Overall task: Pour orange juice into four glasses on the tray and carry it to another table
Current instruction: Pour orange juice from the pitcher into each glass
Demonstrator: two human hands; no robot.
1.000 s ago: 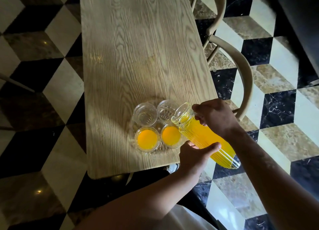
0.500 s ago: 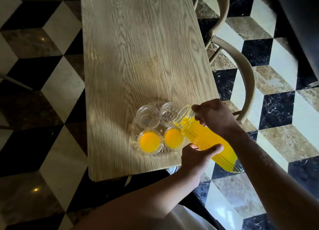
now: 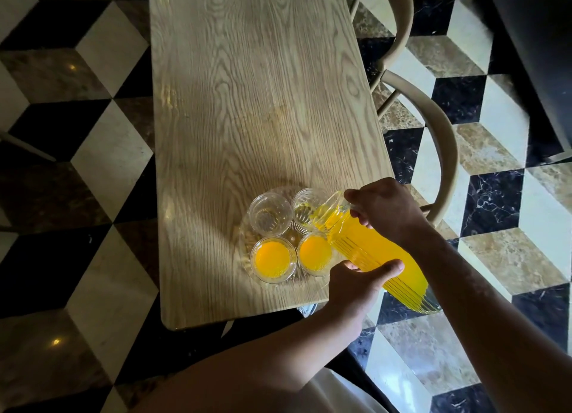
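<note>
A clear glass tray point(image 3: 246, 251) sits near the front right corner of the wooden table point(image 3: 257, 103) with several glasses on it. The two near glasses point(image 3: 272, 259) point(image 3: 314, 253) hold orange juice. The far left glass point(image 3: 269, 214) is empty, and juice begins to enter the far right glass point(image 3: 305, 206). A ribbed glass pitcher of orange juice point(image 3: 377, 254) is tilted with its spout over that far right glass. My right hand point(image 3: 385, 211) grips the pitcher near its neck. My left hand point(image 3: 356, 284) holds the pitcher's body from below.
Two light wooden chairs point(image 3: 445, 146) stand along the table's right side. A floor of black, white and brown marble tiles point(image 3: 77, 134) surrounds the table. A dark piece of furniture point(image 3: 538, 56) fills the upper right corner.
The pitcher has tipped further, its spout moving from above the near right glass to the far right glass. Both hands kept their hold on it.
</note>
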